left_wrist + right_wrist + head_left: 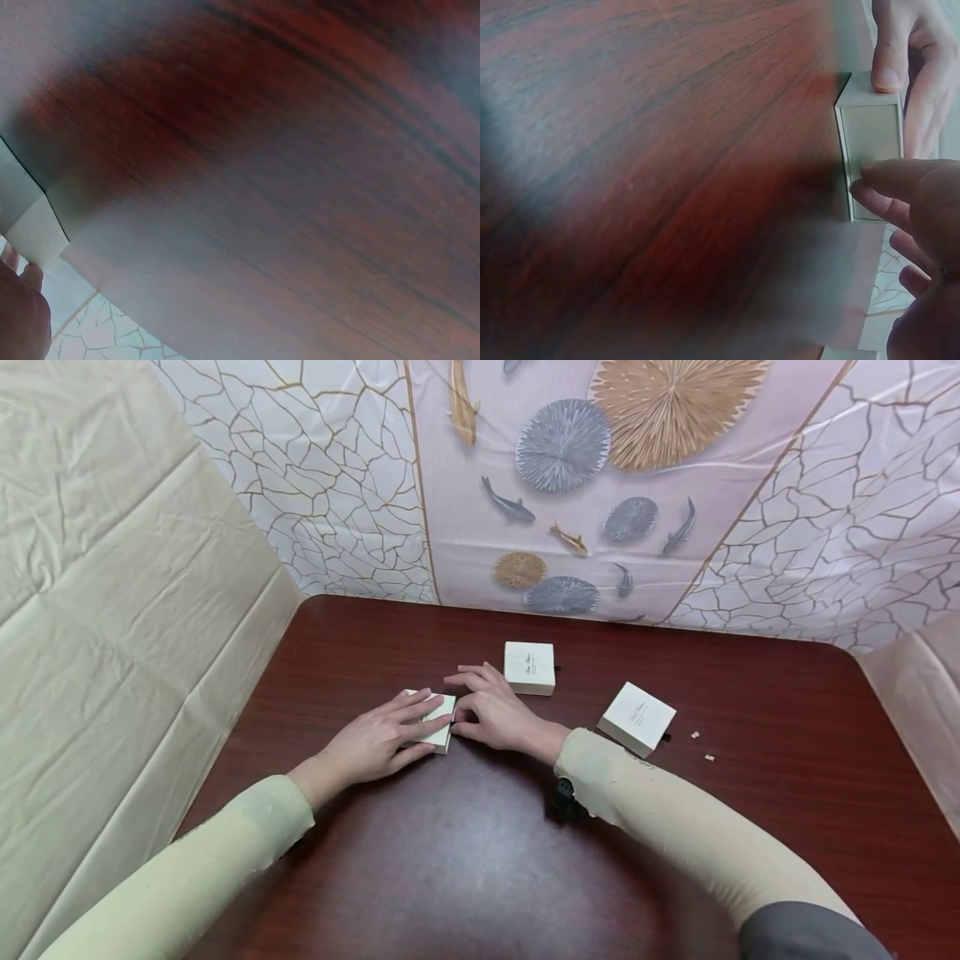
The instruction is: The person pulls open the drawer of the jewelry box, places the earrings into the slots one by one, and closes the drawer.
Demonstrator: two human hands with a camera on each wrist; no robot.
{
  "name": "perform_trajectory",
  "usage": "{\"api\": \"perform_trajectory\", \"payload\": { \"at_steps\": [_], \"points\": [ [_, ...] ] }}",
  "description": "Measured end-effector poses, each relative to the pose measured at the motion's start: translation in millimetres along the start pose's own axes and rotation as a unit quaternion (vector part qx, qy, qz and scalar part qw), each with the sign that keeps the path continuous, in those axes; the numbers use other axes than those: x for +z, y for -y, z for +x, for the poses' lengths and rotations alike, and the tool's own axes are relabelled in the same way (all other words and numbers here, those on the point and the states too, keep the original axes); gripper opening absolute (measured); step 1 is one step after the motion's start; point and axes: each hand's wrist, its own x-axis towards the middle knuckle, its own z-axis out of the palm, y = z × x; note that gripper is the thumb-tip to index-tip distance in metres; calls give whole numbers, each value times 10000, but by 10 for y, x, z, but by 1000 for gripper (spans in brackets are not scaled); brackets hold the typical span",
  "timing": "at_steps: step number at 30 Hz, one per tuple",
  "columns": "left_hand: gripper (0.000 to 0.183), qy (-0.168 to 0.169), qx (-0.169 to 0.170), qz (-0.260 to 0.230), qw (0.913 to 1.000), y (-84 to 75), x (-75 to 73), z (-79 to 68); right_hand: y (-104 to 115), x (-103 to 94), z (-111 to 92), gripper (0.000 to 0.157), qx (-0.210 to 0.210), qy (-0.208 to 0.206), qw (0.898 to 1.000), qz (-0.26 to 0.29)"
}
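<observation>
A small white drawer-style box (441, 741) lies on the dark wood table, left of centre. Over its top spread the fingers of my left hand (378, 737), with the thumb against the near side, so the hand holds it steady. At the box's right end, my right hand (498, 714) pinches a small dark pull tab (452, 722) between thumb and forefinger. The right wrist view shows the box's end panel (871, 131) flush in its sleeve, with those fingertips at its edge. In the left wrist view, part of the box (34, 225) shows at the left edge.
Behind my right hand stands a second white box (529, 665) with lettering on its lid. A third white box (637, 718) sits angled to the right, a dark tab at its side. Beyond it lie two tiny pale pieces (709, 757). Patterned cloth (360, 485) hangs behind the table.
</observation>
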Motion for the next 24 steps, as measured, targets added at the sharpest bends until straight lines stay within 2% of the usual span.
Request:
{"api": "perform_trajectory", "payload": {
  "at_steps": [7, 16, 24],
  "points": [
    [50, 81, 36, 39, 10000, -15, -28, 22, -13, -179, -171, 15, 42, -121, 9999, -18],
    [50, 286, 88, 152, 9994, -17, -89, 42, -70, -471, -526, 14, 109, -236, 9997, 30],
    [52, 167, 289, 159, 9993, -45, -144, 134, -158, -667, -802, 15, 259, -277, 9993, -76]
  ]
}}
